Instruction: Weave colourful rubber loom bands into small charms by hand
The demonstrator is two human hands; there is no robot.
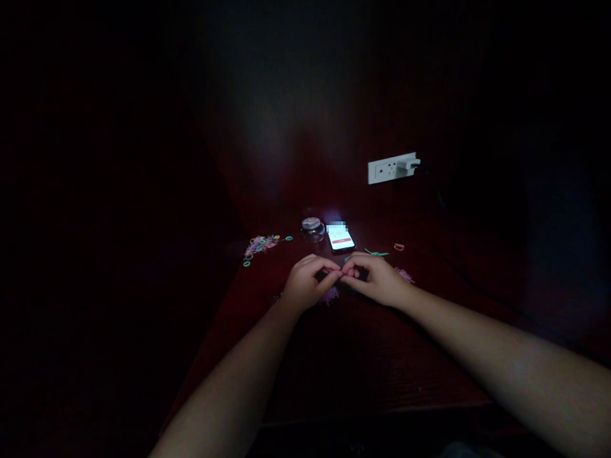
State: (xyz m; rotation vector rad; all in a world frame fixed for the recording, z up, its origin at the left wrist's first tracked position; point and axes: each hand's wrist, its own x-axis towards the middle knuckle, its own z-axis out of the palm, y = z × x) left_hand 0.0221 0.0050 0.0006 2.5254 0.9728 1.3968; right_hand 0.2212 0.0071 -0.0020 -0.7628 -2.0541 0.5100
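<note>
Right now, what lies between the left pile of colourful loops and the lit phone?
A clear round jar and, nearer the pile, one green loop, in the head view.

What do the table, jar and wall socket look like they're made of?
Table: probably wood, dark reddish finish, faint grain lines. Jar: clear glass or plastic, can't tell which; its sides look see-through. Wall socket: likely plastic, from its smooth white face.
</note>
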